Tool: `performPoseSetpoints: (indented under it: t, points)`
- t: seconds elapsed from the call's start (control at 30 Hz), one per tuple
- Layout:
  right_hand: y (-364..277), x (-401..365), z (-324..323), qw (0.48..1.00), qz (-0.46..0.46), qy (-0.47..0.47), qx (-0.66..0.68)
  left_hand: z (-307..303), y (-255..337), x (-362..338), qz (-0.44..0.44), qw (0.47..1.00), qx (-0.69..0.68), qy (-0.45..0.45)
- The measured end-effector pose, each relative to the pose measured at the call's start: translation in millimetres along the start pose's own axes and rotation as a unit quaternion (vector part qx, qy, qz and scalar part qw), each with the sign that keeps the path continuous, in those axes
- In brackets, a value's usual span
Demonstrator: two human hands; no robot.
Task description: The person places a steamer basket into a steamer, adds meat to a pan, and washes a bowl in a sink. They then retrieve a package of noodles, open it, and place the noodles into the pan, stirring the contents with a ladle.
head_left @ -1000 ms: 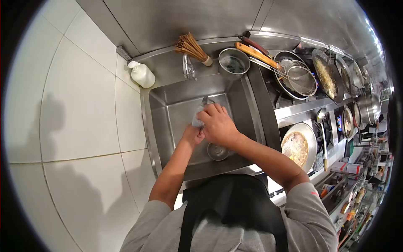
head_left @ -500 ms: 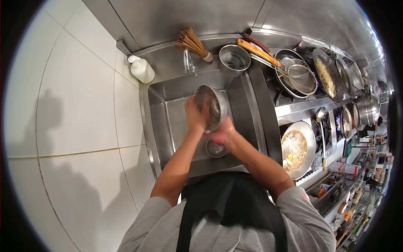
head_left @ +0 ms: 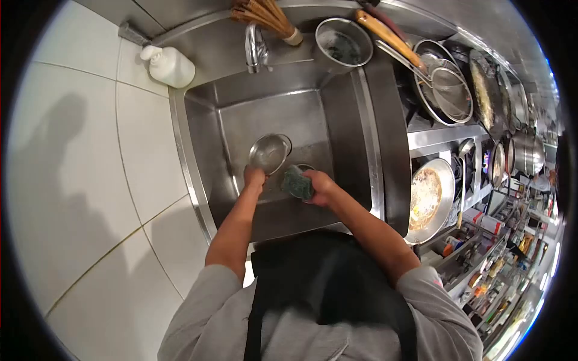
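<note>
Low in the steel sink (head_left: 277,114), my left hand (head_left: 255,177) is closed on the near rim of a small metal bowl (head_left: 267,155). The bowl's inside faces up toward me, and a curved metal edge shows at its far right side. Just to the right, my right hand (head_left: 321,188) grips a dark green scouring pad (head_left: 296,183). The pad is apart from the bowl. Behind the pad, a round metal rim shows in part near the sink floor.
A chrome faucet (head_left: 255,51) rises behind the sink, with a white pump bottle (head_left: 173,67) to its left. A bamboo brush (head_left: 271,21) and a metal pot (head_left: 344,45) stand at the back. Right of the sink, a wide pan of food (head_left: 442,192) and strainers (head_left: 451,93) sit on the stove.
My hands have come apart and the bowl is lower, now in my left hand alone. The green scouring pad has come into view in my right hand. The view has shifted closer to the sink.
</note>
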State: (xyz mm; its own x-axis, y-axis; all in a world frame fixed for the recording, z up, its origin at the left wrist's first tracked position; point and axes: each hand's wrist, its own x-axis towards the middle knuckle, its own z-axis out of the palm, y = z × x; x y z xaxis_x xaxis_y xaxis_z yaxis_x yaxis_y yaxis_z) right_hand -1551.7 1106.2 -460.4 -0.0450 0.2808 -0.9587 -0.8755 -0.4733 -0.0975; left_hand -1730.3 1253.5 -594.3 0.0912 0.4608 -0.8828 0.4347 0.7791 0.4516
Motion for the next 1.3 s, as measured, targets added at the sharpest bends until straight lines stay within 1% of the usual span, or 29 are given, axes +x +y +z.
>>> performPoseSetpoints:
  t: [0.07,0.1,0.17,0.2,0.3,0.37,0.4,0.47,0.5,0.53,0.57,0.6,0.63,0.67,0.7,0.73,0.8,0.83,0.87,0.93,1.0,1.03,1.07,1.1,1.17,1.2,1.23,1.27,1.3]
  points:
    - [-7,-2,-21,0.996,-0.017,0.073,-0.048,-22,-36,20,-0.106,0.989,-0.098,0.039]
    - [-15,-3,-38,0.997,-0.028,0.054,-0.047,-31,-56,27,-0.158,0.975,-0.143,0.058]
    - [-30,-6,-69,0.997,-0.055,0.022,-0.049,-49,-117,60,-0.211,0.933,-0.283,0.068]
    - [-34,-9,-72,0.997,-0.062,0.031,-0.032,-48,-136,69,-0.235,0.903,-0.351,0.073]
    - [-46,-28,-71,0.994,-0.081,0.067,0.009,7,-91,0,-0.205,0.954,-0.165,0.143]
    - [-45,-39,-60,0.991,-0.087,0.097,0.026,50,-120,7,-0.171,0.978,-0.024,0.115]
    - [-36,-29,-70,0.992,-0.064,0.103,0.036,68,-134,16,-0.149,0.983,0.047,0.095]
    - [-21,-31,-70,0.993,-0.086,0.087,0.006,94,-144,29,-0.148,0.987,0.055,0.017]
    - [-16,-32,-65,0.981,-0.081,0.136,-0.112,111,-145,35,-0.144,0.987,0.058,-0.030]
    - [-14,-31,-61,0.953,-0.073,0.188,-0.226,117,-144,44,-0.164,0.984,-0.017,-0.069]
    - [-11,-26,-68,0.915,-0.119,0.146,-0.357,116,-156,73,-0.158,0.978,-0.010,-0.138]
    - [-7,-18,-71,0.855,-0.171,0.151,-0.466,119,-175,106,-0.151,0.967,-0.003,-0.207]
    - [0,-1,-74,0.767,-0.235,0.167,-0.573,129,-195,127,-0.107,0.969,-0.001,-0.222]
    - [6,19,-79,0.665,-0.288,0.205,-0.658,123,-126,83,-0.084,0.963,-0.048,-0.253]
    - [7,34,-83,0.592,-0.316,0.256,-0.696,126,-92,52,-0.071,0.957,-0.032,-0.280]
    - [-7,19,-65,0.599,-0.280,0.310,-0.683,129,-58,21,-0.057,0.950,-0.017,-0.306]
    - [-36,-18,-29,0.619,-0.283,0.378,-0.627,120,-18,-26,-0.089,0.938,-0.003,-0.336]
    - [-43,-25,-16,0.631,-0.288,0.402,-0.597,112,-1,-46,-0.104,0.934,0.005,-0.341]
    - [-42,-20,-6,0.638,-0.304,0.389,-0.590,105,16,-62,-0.117,0.933,0.011,-0.341]
    - [-31,-7,16,0.651,-0.340,0.355,-0.578,105,46,-103,-0.074,0.953,-0.082,-0.283]
    - [-36,0,23,0.694,-0.374,0.197,-0.583,99,74,-131,-0.020,0.952,-0.167,-0.255]
    - [-44,-20,35,0.706,-0.385,0.113,-0.584,87,81,-127,0.017,0.965,-0.093,-0.246]
    - [-52,-42,41,0.638,-0.324,0.070,-0.695,65,86,-116,0.054,0.971,-0.020,-0.233]
    - [-62,-63,44,0.567,-0.308,0.050,-0.762,50,92,-111,0.089,0.972,0.050,-0.214]
    - [-67,-89,50,0.409,-0.268,0.010,-0.872,27,109,-122,0.107,0.948,0.136,-0.267]
    - [-60,-91,41,0.275,-0.383,0.063,-0.879,18,110,-117,0.113,0.933,0.176,-0.293]
    - [-59,-92,44,0.262,-0.428,0.072,-0.862,14,120,-132,0.118,0.916,0.215,-0.319]
    - [-61,-94,46,0.249,-0.471,0.079,-0.843,16,122,-151,0.113,0.928,0.154,-0.319]
    - [-64,-97,48,0.234,-0.512,0.085,-0.822,22,129,-161,0.140,0.932,0.131,-0.306]
